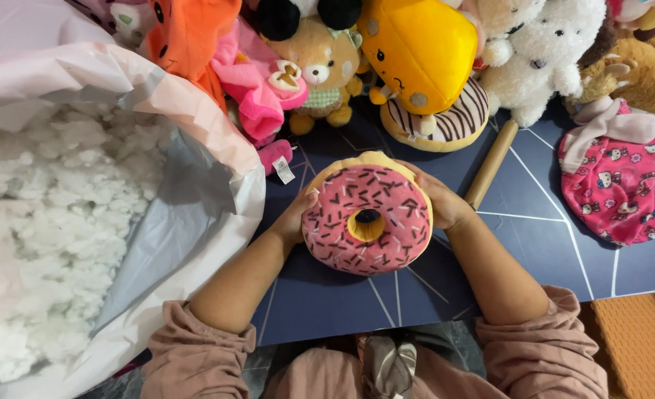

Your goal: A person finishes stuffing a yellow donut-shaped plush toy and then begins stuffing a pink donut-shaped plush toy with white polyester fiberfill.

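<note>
- Left hand (295, 220) pressed flat against the left edge of the pink doughnut plush (366, 219), fingers mostly hidden behind it, so gripping from the side rather than from above.
- Right hand (439, 201) cupped on the opposite edge, fingers curled over the tan rim; held between 2 palms this way, likely to keep the soft ring from folding or slipping.
- Doughnut plush lifted just over the dark blue mat (534, 244), pink frosted face with brown sprinkles turned up toward the camera, yellow centre hole clearly showing; whether its lower edge touches the mat cannot be told.
- Both forearms bare, mauve sleeves (194, 355) pushed up to the elbows, probably to keep cloth clear of loose fibre.
- Large bag of white stuffing (54, 222) lying open on the left, its mouth turned toward the hands and just beside the left forearm, within easy reach.
- Heap of finished soft toys along the far edge: orange plush (187, 37), pink plush (257, 85), small brown bear (320, 66), yellow plush (420, 52) resting on a striped doughnut plush (445, 122), white fluffy toy (545, 55), brown toy (641, 70); stacked well back, leaving the middle of the mat as working room.
- Wooden stick (492, 164) lying slanted just beyond the right hand, near but not touching it.
- Pink patterned fabric piece (626, 185) flat and limp at the right, well apart from both hands.
</note>
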